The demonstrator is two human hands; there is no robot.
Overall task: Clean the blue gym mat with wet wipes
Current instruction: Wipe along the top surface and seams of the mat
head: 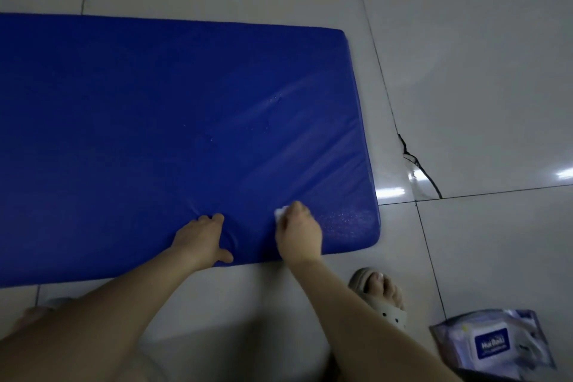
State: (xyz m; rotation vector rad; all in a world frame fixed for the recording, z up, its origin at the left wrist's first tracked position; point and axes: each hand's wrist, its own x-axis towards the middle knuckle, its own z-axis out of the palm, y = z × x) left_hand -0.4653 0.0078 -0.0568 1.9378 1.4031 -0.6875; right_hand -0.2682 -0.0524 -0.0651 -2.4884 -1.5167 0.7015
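Looking down on the blue gym mat [155,133], laid flat on the pale tiled floor [465,71] and running out of view to the left. Bracing on the mat close to its near edge with the left hand [201,239]: fingers pressed together and dug into the cover, thumb splayed wide toward the edge, puckering the blue surface into a shallow dent and a couple of wrinkles. Just right of that, also by the mat's near edge, gripping a white wet wipe [280,213] in the right hand [299,232], fingers curled tight round the wad, only a small corner poking out and touching the mat. Glistening with wet streaks [294,139] across the mat's right half, plus a scatter of fine droplets at the near right corner. Off that corner, planted on the tiles, a foot in a pale dotted slipper [381,298]. Farther out from the same corner, lying flat on the floor, a pack of wet wipes [493,347] with a blue label. Beyond the mat's right edge, a dark crack [415,161] across one tile.
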